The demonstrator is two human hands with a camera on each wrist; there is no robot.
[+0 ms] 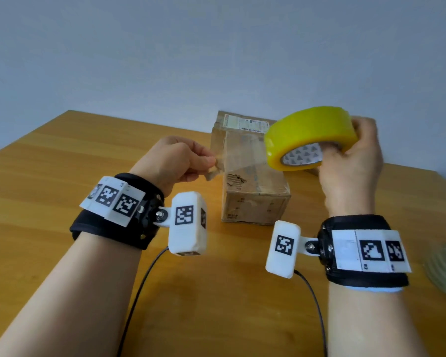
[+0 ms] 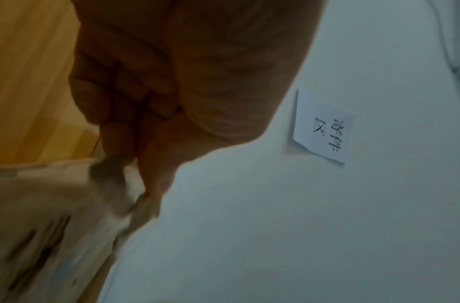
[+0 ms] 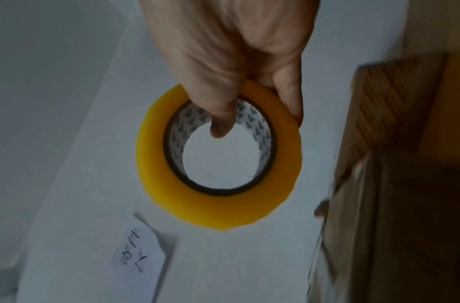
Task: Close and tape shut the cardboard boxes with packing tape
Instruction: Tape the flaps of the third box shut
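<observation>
Right hand (image 1: pixel 350 163) at the frame's right grips the yellow tape roll (image 1: pixel 310 137), thumb hooked through its core. Left hand (image 1: pixel 175 161), left of centre, pinches the crumpled end of the clear tape strip (image 1: pixel 242 153) stretched between them. Behind both, the closed cardboard box (image 1: pixel 252 181) sits mid-frame on the wooden table (image 1: pixel 49 176).

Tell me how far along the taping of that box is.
Done: the cardboard box sits on the table with its top flaps down. In hand: the right hand grips the yellow tape roll, while the left hand pinches the pulled-out clear strip, stretched in the air above the box. Left: laying the strip on the box, pressing it down and cutting it.
</observation>
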